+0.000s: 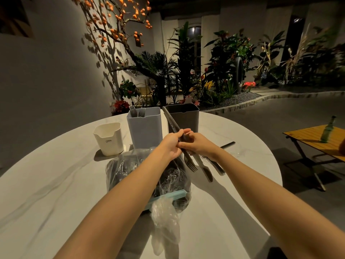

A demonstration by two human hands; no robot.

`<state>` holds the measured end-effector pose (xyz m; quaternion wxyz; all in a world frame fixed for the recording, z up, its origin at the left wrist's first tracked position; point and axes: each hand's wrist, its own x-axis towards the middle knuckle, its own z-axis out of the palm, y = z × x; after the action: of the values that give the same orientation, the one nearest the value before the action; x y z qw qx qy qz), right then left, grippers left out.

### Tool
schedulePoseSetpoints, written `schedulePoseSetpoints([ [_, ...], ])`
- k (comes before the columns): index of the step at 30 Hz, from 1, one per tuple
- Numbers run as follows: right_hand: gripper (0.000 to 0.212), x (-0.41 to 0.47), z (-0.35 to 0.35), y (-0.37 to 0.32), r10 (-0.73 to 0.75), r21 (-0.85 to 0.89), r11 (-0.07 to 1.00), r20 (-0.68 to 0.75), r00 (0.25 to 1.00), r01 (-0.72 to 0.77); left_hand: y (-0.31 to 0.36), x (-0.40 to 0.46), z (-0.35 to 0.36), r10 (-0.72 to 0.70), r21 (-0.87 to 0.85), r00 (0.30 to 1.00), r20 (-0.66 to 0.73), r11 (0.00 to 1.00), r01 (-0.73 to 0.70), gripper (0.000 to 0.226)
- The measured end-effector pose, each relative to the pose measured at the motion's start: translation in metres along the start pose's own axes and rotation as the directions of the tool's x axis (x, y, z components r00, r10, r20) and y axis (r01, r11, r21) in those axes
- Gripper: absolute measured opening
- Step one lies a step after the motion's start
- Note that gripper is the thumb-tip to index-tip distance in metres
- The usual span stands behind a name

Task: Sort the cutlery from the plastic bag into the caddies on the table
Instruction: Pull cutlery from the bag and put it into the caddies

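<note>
Above the plastic bag (pixel 147 176), the left hand (pixel 170 144) and the right hand (pixel 198 143) meet and both curl around a bundle of dark cutlery (pixel 182 144), handles pointing away and a fork's (pixel 190 163) tines hanging toward the person. Just beyond the grip stand a grey-blue caddy (pixel 144 126) holding forks and a dark caddy (pixel 183 118), with a white caddy (pixel 109 138) further left. Beside the right wrist more cutlery lies on the white table (pixel 46 184).

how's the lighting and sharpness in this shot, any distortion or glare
Head view: dim warm light, hard shadows beside the white plastic caddy on the round marble table; wide-angle bending curves the table rim; glare on the clear plastic bag; far plants soft and dark.
</note>
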<state>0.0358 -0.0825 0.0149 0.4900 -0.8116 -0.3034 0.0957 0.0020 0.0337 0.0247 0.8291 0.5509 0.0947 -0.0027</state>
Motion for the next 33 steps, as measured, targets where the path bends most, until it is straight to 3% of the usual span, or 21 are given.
schedulePoseSetpoints([
  [3,0.009,0.0,0.001,-0.003,0.026,-0.04,0.999,0.051,0.998,-0.024,-0.002,-0.004,-0.001,-0.033,0.033,0.999,0.02,0.999,0.032,0.03],
  [6,0.024,0.001,0.001,-0.004,0.076,-0.046,0.996,0.11,0.991,-0.071,-0.004,-0.004,-0.004,-0.038,0.101,0.999,0.026,0.994,0.035,0.029],
  [9,0.028,0.001,-0.001,-0.004,0.135,-0.059,0.99,0.146,0.98,-0.128,-0.006,0.002,-0.004,0.013,0.282,0.999,-0.034,0.959,-0.003,0.038],
  [11,0.023,0.0,-0.003,-0.003,0.174,0.0,0.984,0.156,0.972,-0.176,-0.007,0.006,-0.002,0.101,0.475,0.988,-0.118,0.879,-0.033,0.052],
  [14,0.022,-0.003,-0.008,-0.001,0.222,0.124,0.961,0.19,0.956,-0.248,-0.005,0.008,-0.002,0.419,0.794,0.89,-0.178,0.596,-0.121,0.053],
  [16,0.023,-0.004,-0.01,0.0,0.214,0.203,0.945,0.208,0.955,-0.256,-0.004,0.008,-0.003,0.583,0.89,0.805,-0.108,0.418,-0.183,0.047],
  [21,0.023,-0.003,-0.012,-0.004,0.173,0.369,0.899,0.196,0.965,-0.236,-0.003,0.009,-0.008,0.605,0.905,0.796,0.013,0.331,-0.266,0.031],
  [24,0.025,-0.003,-0.016,-0.007,0.142,0.457,0.86,0.213,0.967,-0.227,-0.005,0.005,-0.016,0.7,0.938,0.687,0.194,0.073,-0.34,0.039],
  [27,0.026,-0.002,-0.018,-0.01,0.143,0.465,0.856,0.207,0.968,-0.226,-0.003,0.004,-0.025,0.765,0.926,0.535,0.359,-0.222,-0.304,0.059],
  [29,0.026,-0.002,-0.018,-0.012,0.131,0.434,0.875,0.215,0.968,-0.215,0.001,0.009,-0.031,0.717,0.842,0.443,0.539,-0.438,-0.315,0.07],
  [30,0.026,-0.003,-0.018,-0.013,0.125,0.429,0.878,0.227,0.966,-0.214,0.002,0.012,-0.034,0.631,0.761,0.429,0.646,-0.576,-0.298,0.07],
  [31,0.026,-0.003,-0.017,-0.013,0.126,0.423,0.879,0.24,0.962,-0.221,0.003,0.014,-0.037,0.526,0.668,0.443,0.726,-0.692,-0.274,0.067],
  [33,0.026,-0.004,-0.017,-0.013,0.136,0.394,0.886,0.28,0.95,-0.243,0.005,0.012,-0.039,0.371,0.553,0.506,0.779,-0.786,-0.275,0.057],
])
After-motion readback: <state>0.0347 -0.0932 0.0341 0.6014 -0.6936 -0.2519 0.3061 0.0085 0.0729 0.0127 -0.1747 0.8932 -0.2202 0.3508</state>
